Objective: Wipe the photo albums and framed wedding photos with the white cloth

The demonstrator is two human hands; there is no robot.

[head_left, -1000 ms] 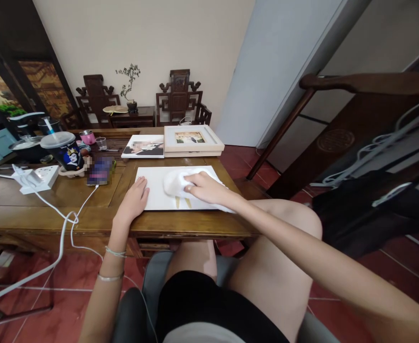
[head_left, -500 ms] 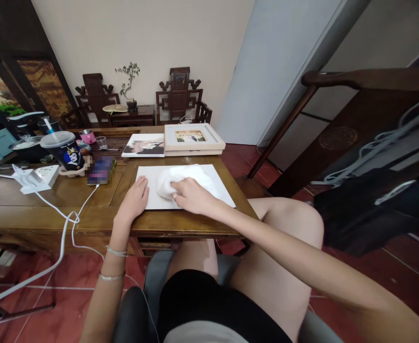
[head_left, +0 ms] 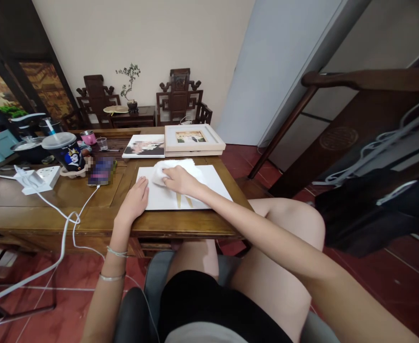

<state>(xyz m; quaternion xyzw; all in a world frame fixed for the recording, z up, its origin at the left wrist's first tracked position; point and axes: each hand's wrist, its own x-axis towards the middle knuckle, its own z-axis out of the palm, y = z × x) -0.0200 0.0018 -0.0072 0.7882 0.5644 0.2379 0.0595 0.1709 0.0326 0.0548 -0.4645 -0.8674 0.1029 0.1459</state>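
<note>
Your right hand [head_left: 178, 180] presses a crumpled white cloth [head_left: 166, 170], fingers curled over it, onto the far left part of the white panel [head_left: 209, 183] lying flat on the tabletop [head_left: 52, 200], while your left hand [head_left: 135, 200] rests fingers-flat on the panel's near left edge.

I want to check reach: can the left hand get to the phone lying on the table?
Probably yes. The left hand rests on the white board's edge, and bare table lies between it and the phone.
</note>
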